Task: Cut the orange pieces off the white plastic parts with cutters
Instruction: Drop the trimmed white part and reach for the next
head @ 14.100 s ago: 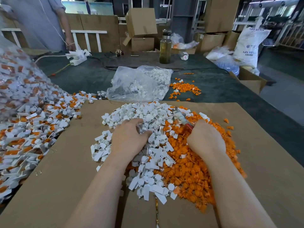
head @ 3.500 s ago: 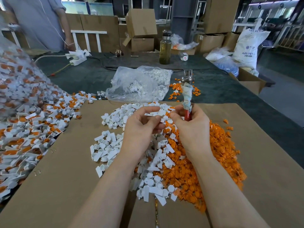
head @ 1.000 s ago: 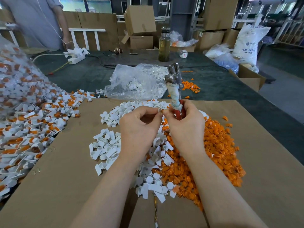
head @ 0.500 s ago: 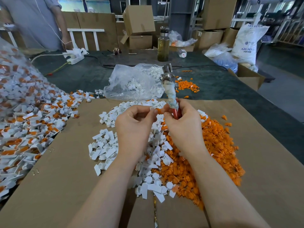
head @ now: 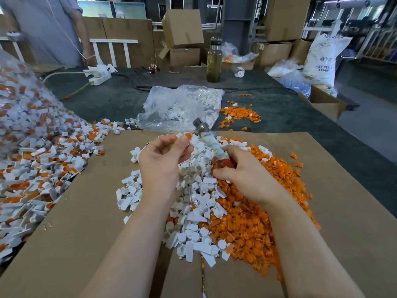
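My left hand (head: pixel 163 160) pinches a small white plastic part with an orange piece (head: pixel 186 137) between thumb and fingers, raised above the cardboard. My right hand (head: pixel 245 175) grips the cutters (head: pixel 211 145) by their red, tape-wrapped handles; the metal head points up and away, just right of the held part. Below the hands lie a pile of cut white parts (head: pixel 193 207) and a pile of cut orange pieces (head: pixel 253 216). A big heap of uncut white-and-orange parts (head: pixel 36 160) covers the left side.
A flat cardboard sheet (head: pixel 343 211) carries the piles on a dark table (head: pixel 111 102). Behind it lie a clear bag of white parts (head: pixel 180 108) and scattered orange pieces (head: pixel 238 115). Farther back stand a bottle (head: pixel 214 61), a power strip (head: pixel 100 73), boxes and a person (head: pixel 49 29).
Both hands have dropped a little toward the piles. The cutters have tilted so that their head lies closer to the part in my left hand.
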